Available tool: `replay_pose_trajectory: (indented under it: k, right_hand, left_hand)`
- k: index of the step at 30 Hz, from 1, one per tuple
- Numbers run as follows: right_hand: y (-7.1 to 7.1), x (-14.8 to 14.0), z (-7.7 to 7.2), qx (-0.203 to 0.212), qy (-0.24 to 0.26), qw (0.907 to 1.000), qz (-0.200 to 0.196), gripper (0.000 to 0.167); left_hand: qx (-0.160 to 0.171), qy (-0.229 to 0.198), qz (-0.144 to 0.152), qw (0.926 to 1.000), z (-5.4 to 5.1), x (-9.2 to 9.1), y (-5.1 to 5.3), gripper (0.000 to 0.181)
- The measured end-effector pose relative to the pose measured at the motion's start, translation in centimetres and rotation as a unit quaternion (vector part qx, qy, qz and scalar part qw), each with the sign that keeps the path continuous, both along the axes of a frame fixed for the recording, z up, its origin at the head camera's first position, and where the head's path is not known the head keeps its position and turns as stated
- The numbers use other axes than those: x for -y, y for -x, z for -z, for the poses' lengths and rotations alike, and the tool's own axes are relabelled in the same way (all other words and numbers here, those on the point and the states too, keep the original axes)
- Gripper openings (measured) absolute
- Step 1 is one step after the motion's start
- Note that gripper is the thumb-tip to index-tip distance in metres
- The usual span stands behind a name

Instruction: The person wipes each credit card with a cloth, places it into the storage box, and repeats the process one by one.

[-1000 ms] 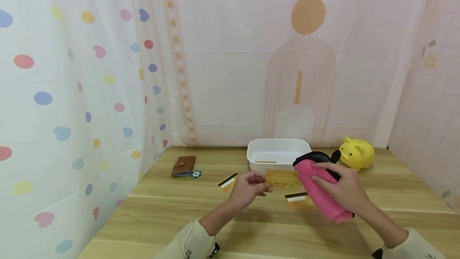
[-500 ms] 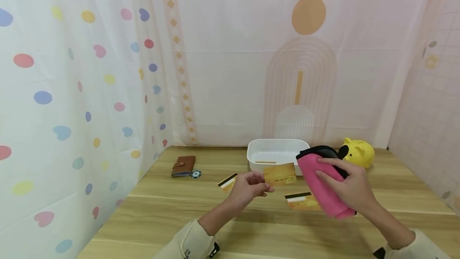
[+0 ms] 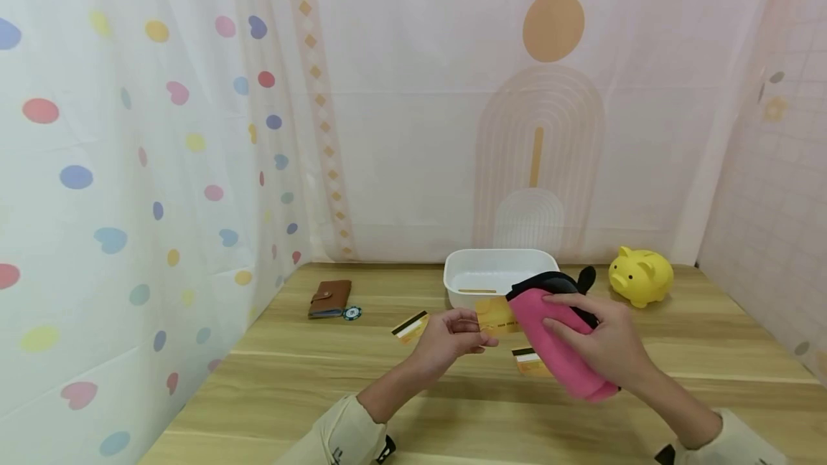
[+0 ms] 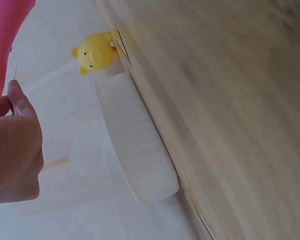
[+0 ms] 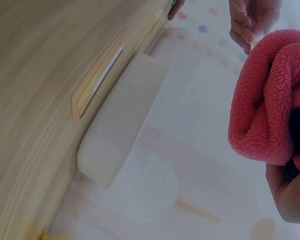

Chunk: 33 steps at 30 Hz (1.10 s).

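Observation:
My left hand [image 3: 446, 344] pinches the left end of a gold bank card [image 3: 494, 316] between thumb and fingers, above the table. The card's right end is hidden behind a folded pink fleecy cloth [image 3: 561, 344] with black edging. My right hand [image 3: 614, 339] grips this cloth from the right, its fingers lying across the pink side. Close up in the right wrist view, the cloth [image 5: 262, 100] shows thick rolled folds. Under the hands lie two more gold cards, one [image 3: 411, 327] beside my left hand and the other [image 3: 530, 362] partly covered by the cloth.
A white plastic bin [image 3: 461, 298] stands behind the hands with a thin gold edge, perhaps a card, inside. At the left lie a brown wallet [image 3: 331, 298] and a poker chip [image 3: 352, 313]. A yellow piggy bank [image 3: 642, 277] stands at the back right.
The right hand and cloth first drew right, off the card, then came back left over its right end. The left hand has barely moved; the card tilted and levelled a little.

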State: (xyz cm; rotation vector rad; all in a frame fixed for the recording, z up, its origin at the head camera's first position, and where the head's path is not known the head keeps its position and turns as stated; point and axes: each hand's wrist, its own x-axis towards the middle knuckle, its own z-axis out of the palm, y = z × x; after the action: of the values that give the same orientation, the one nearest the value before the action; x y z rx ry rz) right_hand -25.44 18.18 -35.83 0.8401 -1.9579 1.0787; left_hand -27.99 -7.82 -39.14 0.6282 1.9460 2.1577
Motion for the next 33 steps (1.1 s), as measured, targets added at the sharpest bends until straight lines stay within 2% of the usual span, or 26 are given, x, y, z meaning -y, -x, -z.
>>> replay_pose_trajectory:
  k: [6, 12, 18, 25, 33]
  right_hand:
    - [-0.1, 0.6, -0.1, -0.009, 0.003, 1.0, -0.003, 0.038]
    - [0.1, 1.3, 0.1, -0.013, -0.002, 0.9996, -0.026, 0.037]
    - [0.4, 1.8, 0.4, -0.008, -0.006, 0.9994, -0.033, 0.038]
    - [0.3, 2.4, 0.1, -0.035, -0.008, 0.9981, -0.049, 0.038]
    - [0.1, 2.8, -0.1, -0.044, -0.031, 0.9973, -0.05, 0.037]
  left_hand:
    - [0.005, 0.002, 0.01, 0.9999, 0.0, -0.2, 0.0, 0.007]
    - [0.013, 0.004, 0.018, 0.9997, -0.1, -0.3, -0.1, 0.019]
    - [0.013, 0.007, 0.038, 0.9992, -0.3, -0.3, -0.2, 0.021]
    - [-0.002, 0.039, 0.064, 0.9972, -0.7, -0.1, -0.4, 0.029]
    - [-0.02, 0.058, 0.051, 0.9968, -0.8, -0.2, -0.7, 0.027]
